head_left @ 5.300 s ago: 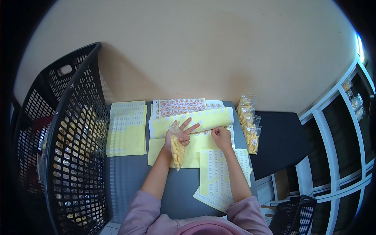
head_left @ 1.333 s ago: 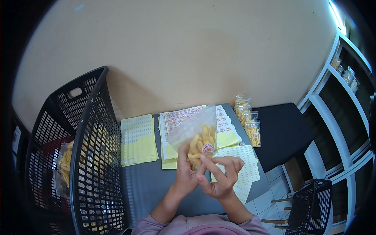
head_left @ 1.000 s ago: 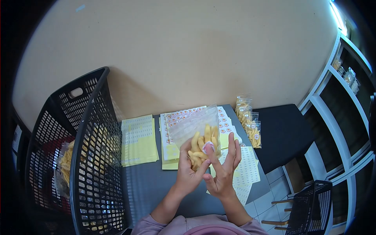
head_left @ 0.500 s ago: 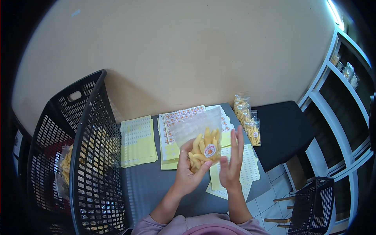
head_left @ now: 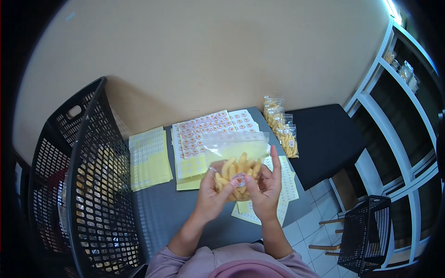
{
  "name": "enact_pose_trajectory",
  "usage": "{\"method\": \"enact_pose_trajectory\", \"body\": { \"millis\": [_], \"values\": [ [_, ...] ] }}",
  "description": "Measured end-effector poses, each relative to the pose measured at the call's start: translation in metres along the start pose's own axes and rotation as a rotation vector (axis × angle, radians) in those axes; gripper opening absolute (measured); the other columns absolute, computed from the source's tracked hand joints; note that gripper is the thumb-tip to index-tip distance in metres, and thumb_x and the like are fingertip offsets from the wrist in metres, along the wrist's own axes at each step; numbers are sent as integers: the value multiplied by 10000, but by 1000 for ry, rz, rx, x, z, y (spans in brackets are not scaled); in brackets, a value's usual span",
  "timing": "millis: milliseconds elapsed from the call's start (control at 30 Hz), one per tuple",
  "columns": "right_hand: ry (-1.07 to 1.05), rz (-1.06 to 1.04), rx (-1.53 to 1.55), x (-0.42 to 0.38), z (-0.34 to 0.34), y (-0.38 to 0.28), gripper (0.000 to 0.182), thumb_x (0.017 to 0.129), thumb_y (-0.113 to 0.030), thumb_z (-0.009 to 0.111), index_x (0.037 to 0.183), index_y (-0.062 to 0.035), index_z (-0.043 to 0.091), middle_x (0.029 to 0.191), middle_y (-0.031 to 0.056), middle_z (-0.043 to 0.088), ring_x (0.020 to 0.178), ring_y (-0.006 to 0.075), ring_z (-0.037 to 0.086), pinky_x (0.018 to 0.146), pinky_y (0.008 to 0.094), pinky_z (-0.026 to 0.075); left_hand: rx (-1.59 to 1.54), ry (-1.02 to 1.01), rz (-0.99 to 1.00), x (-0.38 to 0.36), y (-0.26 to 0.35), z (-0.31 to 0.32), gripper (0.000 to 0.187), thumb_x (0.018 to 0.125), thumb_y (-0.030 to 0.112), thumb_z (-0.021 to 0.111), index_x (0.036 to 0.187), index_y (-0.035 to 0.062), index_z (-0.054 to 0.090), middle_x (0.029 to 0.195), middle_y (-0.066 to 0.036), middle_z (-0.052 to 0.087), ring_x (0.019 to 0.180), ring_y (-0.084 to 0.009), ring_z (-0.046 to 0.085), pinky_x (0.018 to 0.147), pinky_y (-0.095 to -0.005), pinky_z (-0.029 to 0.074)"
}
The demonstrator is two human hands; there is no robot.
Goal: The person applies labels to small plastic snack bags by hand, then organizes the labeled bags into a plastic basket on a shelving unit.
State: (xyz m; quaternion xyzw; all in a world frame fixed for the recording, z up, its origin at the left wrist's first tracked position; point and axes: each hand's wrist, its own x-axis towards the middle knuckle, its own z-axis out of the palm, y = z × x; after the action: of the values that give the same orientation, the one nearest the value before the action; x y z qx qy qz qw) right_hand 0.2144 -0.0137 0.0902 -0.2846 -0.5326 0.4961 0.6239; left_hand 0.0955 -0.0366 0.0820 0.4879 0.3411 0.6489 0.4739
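A clear zip bag of yellow finger-shaped snacks is held upright between both hands over the table. My left hand grips its lower left side, thumb on the front. My right hand holds the right side, its thumb pressing near the round label sticker and its index finger pointing up. The two thumbs partly cover the sticker. Behind the bag lie sheets of round orange-and-white stickers. Yellow-backed sheets with small printed labels lie under and beside my right hand.
A tall black plastic basket holding snack bags stands at the left. A stack of yellow label sheets lies on the grey table. Filled snack bags line the right edge beside a black surface. Another black basket stands lower right.
My right hand has come in from beside the bag and now grips its right side, thumb at the sticker. The bag has turned more upright. The whole view has shifted slightly.
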Motion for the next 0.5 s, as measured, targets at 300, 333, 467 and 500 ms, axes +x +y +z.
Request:
{"method": "enact_pose_trajectory", "body": {
  "millis": [300, 333, 467, 500],
  "values": [
    [-154, -123, -523, -8, -70, 23, 762, 682, -27, 673, 1324, -29, 263, 1163, 147, 495, 1064, 221, 498, 856, 325, 414, 32, 224, -50, -18, -16, -25, 345, 847, 56, 509, 1164, -11, 391, 1042, -94, 539, 927, -123, 541, 787, -247, 452],
    [-14, -27, -545, -12, -87, 29, 674, 657, -40, 694, 1252, -22, 377, 1164, 130, 502, 1084, 235, 485, 868, 352, 401, 29, 231, -63, -24, -18, -35, 345, 847, 56, 509, 1164, -11, 391, 1042, -94, 539, 927, -123, 541, 787, -247, 452],
    [170, 179, -1055, -37, -147, 51, 715, 636, -208, 739, 1221, -3, 381, 1183, 171, 438, 1115, 293, 417, 924, 414, 318, 221, 226, -257, -56, -32, -83, 325, 855, 63, 500, 1156, -8, 401, 1026, -93, 549, 905, -119, 548, 772, -249, 456],
    [201, 244, -1244, -42, -154, 53, 754, 624, -272, 750, 1222, 0, 378, 1198, 174, 416, 1136, 311, 384, 946, 433, 281, 311, 217, -316, -65, -39, -93, 325, 857, 70, 500, 1157, -6, 402, 1025, -92, 551, 897, -121, 551, 765, -252, 457]
  ]
}}
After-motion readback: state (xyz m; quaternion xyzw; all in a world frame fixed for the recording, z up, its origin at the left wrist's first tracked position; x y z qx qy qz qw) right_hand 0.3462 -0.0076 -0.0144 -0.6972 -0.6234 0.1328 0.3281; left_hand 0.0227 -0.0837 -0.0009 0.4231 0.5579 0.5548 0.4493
